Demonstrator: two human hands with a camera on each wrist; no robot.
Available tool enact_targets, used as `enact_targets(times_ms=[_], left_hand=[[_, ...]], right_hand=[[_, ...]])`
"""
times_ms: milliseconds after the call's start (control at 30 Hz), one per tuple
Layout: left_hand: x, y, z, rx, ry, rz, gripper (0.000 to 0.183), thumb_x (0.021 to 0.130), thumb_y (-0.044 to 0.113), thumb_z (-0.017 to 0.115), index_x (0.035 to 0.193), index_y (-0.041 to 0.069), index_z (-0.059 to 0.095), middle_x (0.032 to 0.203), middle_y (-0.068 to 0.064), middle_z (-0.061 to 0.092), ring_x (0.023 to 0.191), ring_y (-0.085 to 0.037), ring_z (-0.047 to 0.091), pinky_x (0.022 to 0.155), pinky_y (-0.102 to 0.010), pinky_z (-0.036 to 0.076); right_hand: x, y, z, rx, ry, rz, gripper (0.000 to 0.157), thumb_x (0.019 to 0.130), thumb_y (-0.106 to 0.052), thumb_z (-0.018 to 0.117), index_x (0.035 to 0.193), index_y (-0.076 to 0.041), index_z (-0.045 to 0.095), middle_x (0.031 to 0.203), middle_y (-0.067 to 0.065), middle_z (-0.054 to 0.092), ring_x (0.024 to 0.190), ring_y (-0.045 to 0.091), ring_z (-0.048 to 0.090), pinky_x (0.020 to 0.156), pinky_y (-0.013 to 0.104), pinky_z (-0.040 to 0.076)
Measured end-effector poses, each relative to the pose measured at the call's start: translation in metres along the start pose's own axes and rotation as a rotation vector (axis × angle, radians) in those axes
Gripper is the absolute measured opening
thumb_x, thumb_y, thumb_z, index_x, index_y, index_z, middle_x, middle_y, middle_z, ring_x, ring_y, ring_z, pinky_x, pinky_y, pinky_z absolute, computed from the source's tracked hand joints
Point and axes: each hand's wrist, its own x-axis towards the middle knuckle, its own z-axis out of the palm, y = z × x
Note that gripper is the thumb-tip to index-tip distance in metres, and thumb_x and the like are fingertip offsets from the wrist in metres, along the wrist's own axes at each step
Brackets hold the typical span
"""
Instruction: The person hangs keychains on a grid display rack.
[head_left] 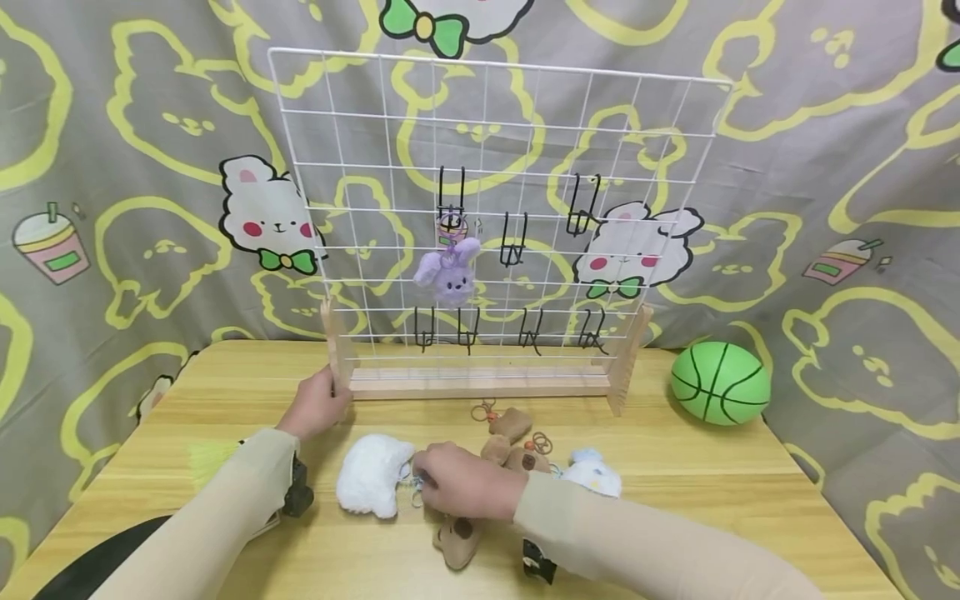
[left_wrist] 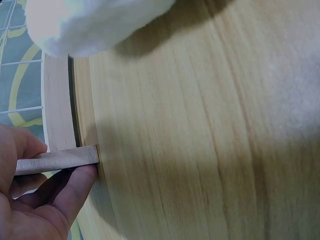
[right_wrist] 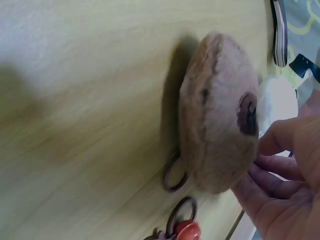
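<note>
My left hand grips the left wooden foot of a white wire grid rack. In the left wrist view, thumb and fingers lie on both sides of that wooden piece. My right hand is low over the table, fingertips pinching at the metal rings of a white plush keychain; the fingers partly hide the rings. A brown plush keychain lies just below this hand and looms large in the right wrist view. On a rack hook hangs a purple bunny plush keychain.
Several black hooks are on the grid. Brown plush keychains and a white-and-blue plush lie beyond and right of my right hand. A green ball sits at the right back. Something yellow is beside my left sleeve.
</note>
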Motion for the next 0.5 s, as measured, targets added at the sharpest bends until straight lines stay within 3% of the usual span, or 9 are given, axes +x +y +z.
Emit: enact_targets(times_ms=[200, 333, 500], left_hand=[[0.000, -0.002, 0.001, -0.004, -0.006, -0.006, 0.057, 0.097, 0.004, 0.049, 0.151, -0.013, 0.040, 0.085, -0.019, 0.066, 0.064, -0.017, 0.059, 0.055, -0.031, 0.050], [0.001, -0.004, 0.001, -0.010, -0.004, -0.008, 0.058, 0.097, 0.004, 0.049, 0.151, -0.013, 0.039, 0.084, -0.019, 0.066, 0.062, -0.017, 0.058, 0.053, -0.031, 0.050], [0.002, -0.003, 0.002, -0.013, -0.004, -0.015, 0.057, 0.098, 0.004, 0.049, 0.152, -0.013, 0.038, 0.084, -0.018, 0.065, 0.062, -0.017, 0.058, 0.052, -0.031, 0.049]], right_hand=[[-0.003, 0.009, 0.000, 0.069, 0.036, -0.016, 0.018, 0.102, -0.003, 0.061, 0.091, -0.008, 0.075, 0.071, -0.006, 0.063, 0.055, -0.004, 0.051, 0.061, 0.011, 0.048], [-0.002, 0.012, -0.001, 0.031, 0.029, -0.052, 0.016, 0.099, -0.006, 0.065, 0.088, -0.010, 0.074, 0.075, -0.008, 0.064, 0.062, -0.005, 0.051, 0.064, 0.010, 0.048], [-0.001, 0.013, -0.001, -0.038, -0.010, -0.082, 0.007, 0.096, -0.013, 0.070, 0.101, -0.011, 0.074, 0.086, -0.007, 0.062, 0.075, -0.002, 0.048, 0.070, 0.011, 0.045]])
